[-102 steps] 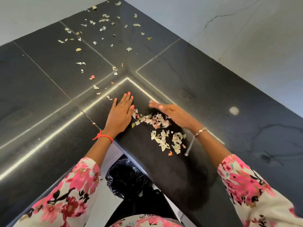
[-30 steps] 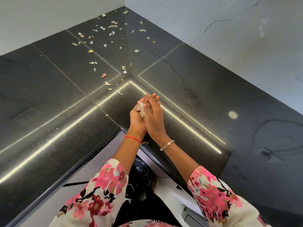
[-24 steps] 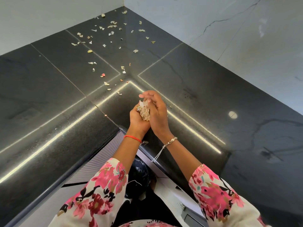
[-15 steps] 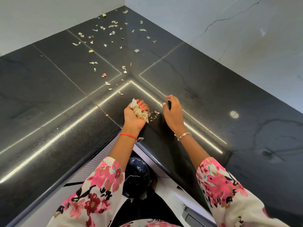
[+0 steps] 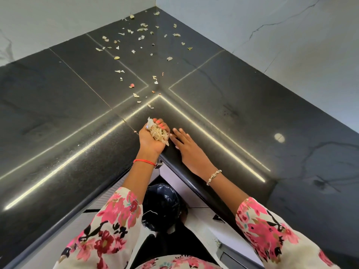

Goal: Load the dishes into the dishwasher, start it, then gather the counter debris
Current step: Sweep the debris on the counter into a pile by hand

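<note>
While left hand [image 5: 150,139] clenches fingers [image 5: 160,126] round debris [image 5: 158,133], right hand [image 5: 191,152] lies flat, fingers released, on black worktop [image 5: 233,117], scraps [image 5: 141,37] scattered toward far corner

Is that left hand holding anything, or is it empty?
Full: the left hand has its fingers curled round a clump of pale scraps, which stick out above and below its grip.

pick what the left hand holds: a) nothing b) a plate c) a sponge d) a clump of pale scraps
d: the left hand grips a clump of pale scraps at the counter edge, while the right hand lies flat beside it.
</note>
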